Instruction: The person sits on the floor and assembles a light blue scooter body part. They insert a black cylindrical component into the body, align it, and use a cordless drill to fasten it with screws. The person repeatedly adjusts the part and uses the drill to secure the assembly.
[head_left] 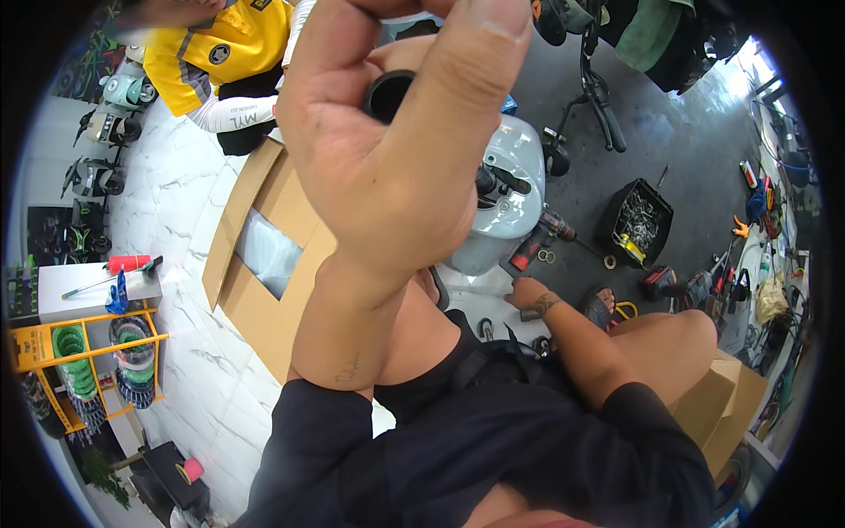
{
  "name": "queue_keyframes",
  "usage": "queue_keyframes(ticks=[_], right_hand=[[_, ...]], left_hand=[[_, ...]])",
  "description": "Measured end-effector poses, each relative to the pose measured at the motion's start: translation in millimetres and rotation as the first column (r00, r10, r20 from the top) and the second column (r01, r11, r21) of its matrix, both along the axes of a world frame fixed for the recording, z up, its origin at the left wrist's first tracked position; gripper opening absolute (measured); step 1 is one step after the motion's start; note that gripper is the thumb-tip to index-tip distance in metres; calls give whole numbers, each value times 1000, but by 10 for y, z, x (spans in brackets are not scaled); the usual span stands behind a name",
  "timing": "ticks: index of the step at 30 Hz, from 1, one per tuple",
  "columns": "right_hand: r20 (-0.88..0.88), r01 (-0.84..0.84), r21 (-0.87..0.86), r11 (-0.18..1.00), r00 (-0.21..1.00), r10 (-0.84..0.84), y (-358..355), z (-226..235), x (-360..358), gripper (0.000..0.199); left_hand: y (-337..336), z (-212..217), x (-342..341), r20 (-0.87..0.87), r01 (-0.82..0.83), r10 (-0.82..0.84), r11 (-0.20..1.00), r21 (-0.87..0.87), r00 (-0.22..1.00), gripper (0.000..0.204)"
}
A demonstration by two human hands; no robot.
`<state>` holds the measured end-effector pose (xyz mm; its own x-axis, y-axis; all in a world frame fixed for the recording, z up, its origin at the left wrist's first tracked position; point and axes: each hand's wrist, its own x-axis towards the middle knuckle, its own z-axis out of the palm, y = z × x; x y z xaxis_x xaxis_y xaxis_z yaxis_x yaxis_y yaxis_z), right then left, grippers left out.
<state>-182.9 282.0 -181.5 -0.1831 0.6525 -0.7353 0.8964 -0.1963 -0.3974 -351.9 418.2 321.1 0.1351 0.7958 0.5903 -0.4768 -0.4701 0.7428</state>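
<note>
My left hand (396, 150) is raised close to the camera and fills the upper middle of the view. Its fingers are closed around a black round ring-like part (388, 94), seen between thumb and fingers. My right hand (528, 295) reaches down to the floor beside my knee, resting near a white and grey scooter body part (503, 198); what it holds, if anything, is hidden. A red and black power drill (541, 238) lies just beyond that hand.
An open cardboard box (255, 273) with plastic wrap inside lies at left on the white marble floor. A person in a yellow shirt (220, 53) sits at the top left. A black crate of metal parts (638, 220), scattered tools, and a yellow rack (79, 361) surround me.
</note>
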Motion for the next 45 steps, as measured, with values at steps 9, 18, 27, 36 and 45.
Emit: queue_keyframes(ticks=[9, 18, 27, 36, 45], right_hand=[[-578, 12, -573, 819, 703, -414, 305, 501, -133, 55], [-207, 470, 222, 854, 879, -430, 149, -140, 326, 49], [-356, 80, -474, 877, 894, -274, 539, 989, 230, 46], [-636, 256, 128, 958, 763, -119, 531, 600, -435, 42], [-4, -256, 47, 966, 967, 256, 66, 275, -40, 53]], left_hand=[[53, -9, 174, 56, -62, 77, 969, -239, 995, 15], [869, -156, 487, -114, -82, 90, 994, 69, 989, 17], [1020, -117, 637, -73, -343, 362, 920, 190, 929, 25], [958, -84, 569, -104, -248, 258, 964, 101, 961, 25], [1011, -173, 652, 56, 58, -60, 998, 39, 997, 20]])
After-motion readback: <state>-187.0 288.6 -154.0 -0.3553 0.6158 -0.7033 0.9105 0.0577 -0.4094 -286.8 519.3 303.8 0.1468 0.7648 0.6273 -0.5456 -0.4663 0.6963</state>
